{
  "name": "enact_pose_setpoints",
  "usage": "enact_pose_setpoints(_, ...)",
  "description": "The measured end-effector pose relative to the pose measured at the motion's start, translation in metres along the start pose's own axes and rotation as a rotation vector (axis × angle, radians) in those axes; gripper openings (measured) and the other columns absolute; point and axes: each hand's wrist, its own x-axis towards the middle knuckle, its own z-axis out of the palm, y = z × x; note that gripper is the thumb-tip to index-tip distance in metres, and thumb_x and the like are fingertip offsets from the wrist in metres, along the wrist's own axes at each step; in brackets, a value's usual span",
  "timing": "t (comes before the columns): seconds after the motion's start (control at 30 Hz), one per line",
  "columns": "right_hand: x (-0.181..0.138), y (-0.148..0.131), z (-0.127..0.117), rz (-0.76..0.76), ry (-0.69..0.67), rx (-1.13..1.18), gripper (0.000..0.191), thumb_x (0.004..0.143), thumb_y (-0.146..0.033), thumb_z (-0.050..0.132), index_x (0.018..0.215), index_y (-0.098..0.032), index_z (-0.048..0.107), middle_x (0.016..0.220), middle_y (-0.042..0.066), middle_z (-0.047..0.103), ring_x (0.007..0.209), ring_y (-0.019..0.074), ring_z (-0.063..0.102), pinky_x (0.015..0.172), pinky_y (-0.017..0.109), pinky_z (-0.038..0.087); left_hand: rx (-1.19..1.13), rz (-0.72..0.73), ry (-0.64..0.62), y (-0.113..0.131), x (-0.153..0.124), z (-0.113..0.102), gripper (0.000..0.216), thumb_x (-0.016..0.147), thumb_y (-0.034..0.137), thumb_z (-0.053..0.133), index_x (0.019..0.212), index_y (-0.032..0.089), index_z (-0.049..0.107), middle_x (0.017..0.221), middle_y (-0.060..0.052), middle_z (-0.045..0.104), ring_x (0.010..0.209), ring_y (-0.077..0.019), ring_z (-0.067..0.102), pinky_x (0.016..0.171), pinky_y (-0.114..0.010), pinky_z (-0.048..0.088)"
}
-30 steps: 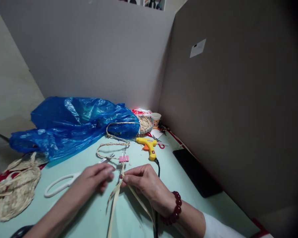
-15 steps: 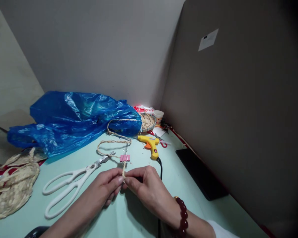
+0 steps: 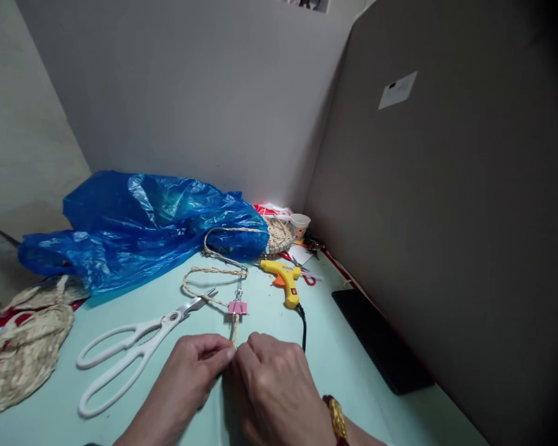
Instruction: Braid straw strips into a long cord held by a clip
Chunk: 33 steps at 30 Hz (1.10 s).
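Note:
A thin braided straw cord (image 3: 235,329) runs toward me from a pink binder clip (image 3: 237,308) that bites on it. My left hand (image 3: 190,375) pinches the near end of this cord between thumb and forefinger. Right beside it, my right hand (image 3: 274,387) is closed at the same end of the cord, its back turned up; the fingertips and the strands under it are hidden. Beyond the clip, the cord loops across the table. White-handled scissors (image 3: 142,344) lie open to the left, their blade tips by the loop.
A yellow glue gun (image 3: 286,279) with a black cable lies right of the clip. Behind are a blue plastic bag (image 3: 158,217), a woven piece (image 3: 279,235) and a paper cup (image 3: 300,224). A braided straw bundle (image 3: 25,359) lies left, a black flat slab (image 3: 381,341) right.
My right hand has rolled over, back up, and both hands are lower in the picture. The bracelet's gold part now shows. The view has tilted slightly up.

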Motion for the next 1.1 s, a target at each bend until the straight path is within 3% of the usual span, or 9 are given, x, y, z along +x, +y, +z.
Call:
enact_pose_setpoints(0.07,-0.002,-0.002,0.006,-0.085,0.080,-0.065,0.008,0.074,-0.010,0.053,0.075,-0.017,0.058,0.064,0.004,0.057,0.051,0.0188,0.051,0.047,0.031,0.021,-0.091,-0.065,-0.015,-0.005,0.002,0.000,0.029,0.065,0.042,0.070,0.070,0.014,0.065,0.037,0.012,0.030,0.036,-0.0051,0.019,0.042,-0.022,0.010)
enact_pose_setpoints(0.23,-0.001,-0.007,0.011,-0.192,0.195,-0.045,0.023,0.086,-0.008,0.039,0.078,-0.015,0.059,0.064,0.004,0.057,0.051,0.0185,0.050,0.045,0.031,0.029,-0.221,-0.049,-0.061,-0.003,-0.004,-0.004,0.033,0.073,0.046,0.067,0.074,0.013,0.067,0.043,0.008,0.040,0.039,-0.0042,0.023,0.043,-0.021,0.010)
enact_pose_setpoints(0.4,0.001,-0.011,0.002,-0.254,0.146,0.051,0.024,0.088,-0.013,0.042,0.074,-0.014,0.061,0.066,0.004,0.060,0.054,0.0178,0.051,0.046,0.031,0.029,-0.216,-0.050,-0.064,0.004,-0.007,-0.008,0.034,0.066,0.041,0.074,0.079,0.010,0.070,0.043,0.009,0.042,0.039,-0.0034,0.021,0.043,-0.021,0.008)
enact_pose_setpoints(0.5,0.008,-0.006,-0.012,-0.007,0.013,0.317,0.017,0.086,-0.029,0.056,0.079,-0.016,0.065,0.078,0.005,0.066,0.070,0.0189,0.056,0.062,0.031,0.039,-0.215,-0.059,-0.046,0.010,-0.011,-0.009,0.028,0.065,0.037,0.075,0.076,0.013,0.068,0.047,0.008,0.043,0.042,-0.0038,0.023,0.044,-0.021,0.010)
enact_pose_setpoints(0.57,0.016,0.003,-0.021,0.279,-0.030,0.477,0.016,0.087,-0.029,0.057,0.085,-0.017,0.067,0.083,0.004,0.068,0.081,0.0189,0.058,0.075,0.032,0.041,-0.201,-0.073,-0.053,0.013,-0.014,-0.010,0.026,0.068,0.037,0.073,0.078,0.013,0.067,0.051,0.007,0.048,0.042,-0.0030,0.020,0.045,-0.021,0.008)
enact_pose_setpoints(0.63,0.022,0.014,-0.024,0.444,-0.126,0.663,0.017,0.091,-0.029,0.054,0.095,-0.018,0.066,0.089,0.003,0.069,0.082,0.0165,0.058,0.075,0.029,0.041,-0.186,-0.075,-0.063,0.015,-0.017,-0.011,0.027,0.071,0.037,0.071,0.082,0.013,0.066,0.059,0.004,0.055,0.042,-0.0019,0.018,0.045,-0.022,0.006)
enact_pose_setpoints(0.8,0.023,0.025,-0.013,0.464,-0.462,1.120,0.019,0.094,-0.028,0.046,0.092,-0.016,0.061,0.080,0.002,0.066,0.065,0.0108,0.054,0.062,0.022,0.039,-0.223,-0.022,-0.122,0.012,-0.015,-0.010,0.033,0.072,0.041,0.070,0.086,0.014,0.058,0.065,0.000,0.061,0.041,-0.0009,0.020,0.044,-0.022,0.006)
enact_pose_setpoints(0.93,0.019,0.020,-0.005,0.516,-0.463,1.085,0.013,0.089,-0.025,0.051,0.086,-0.016,0.060,0.077,0.001,0.064,0.062,0.0096,0.049,0.059,0.021,0.035,-0.254,0.029,-0.138,0.009,-0.014,-0.008,0.042,0.073,0.041,0.069,0.098,0.020,0.045,0.062,0.003,0.063,0.038,-0.0005,0.020,0.040,-0.019,0.007)
enact_pose_setpoints(1.1,0.016,0.018,0.001,0.596,-0.429,1.158,0.008,0.082,-0.023,0.056,0.077,-0.016,0.058,0.073,0.003,0.066,0.067,0.0126,0.053,0.060,0.022,0.036,-0.217,0.033,-0.169,0.006,-0.011,-0.009,0.040,0.074,0.042,0.066,0.096,0.023,0.038,0.063,0.004,0.063,0.037,-0.0011,0.020,0.039,-0.018,0.009)
